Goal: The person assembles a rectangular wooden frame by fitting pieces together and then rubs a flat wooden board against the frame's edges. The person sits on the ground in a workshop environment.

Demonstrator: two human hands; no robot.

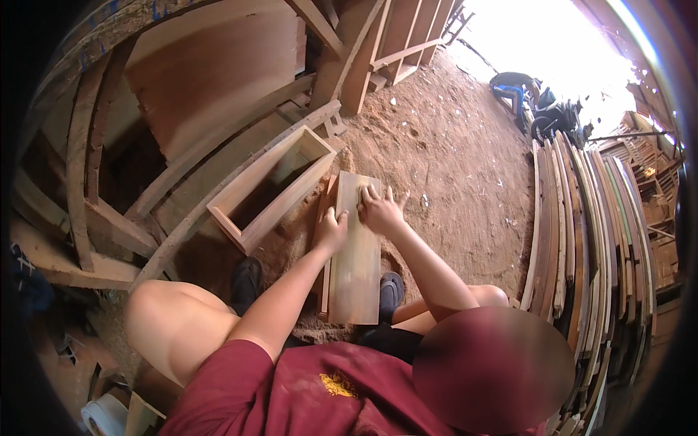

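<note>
A wooden drawer (355, 276) stands on its side between my legs, its long pale face turned up. My left hand (333, 231) is closed on its left edge, with the thumb up by the top face. My right hand (381, 211) presses down on the upper part of that face, the outer fingers spread past the right edge. Beneath its thumb and forefinger shows a small tan patch, too little to name. To the left, an open wooden box (280, 185) like another drawer sits on the sandy ground, its inside in shadow.
Curved wooden frame pieces (193, 163) and a large panel (218, 80) fill the left side. A shelf-like wooden frame (400, 43) stands at the back. Long planks (582, 240) are stacked along the right. A motorcycle (552, 116) is near the bright opening. Sandy ground (458, 167) lies between.
</note>
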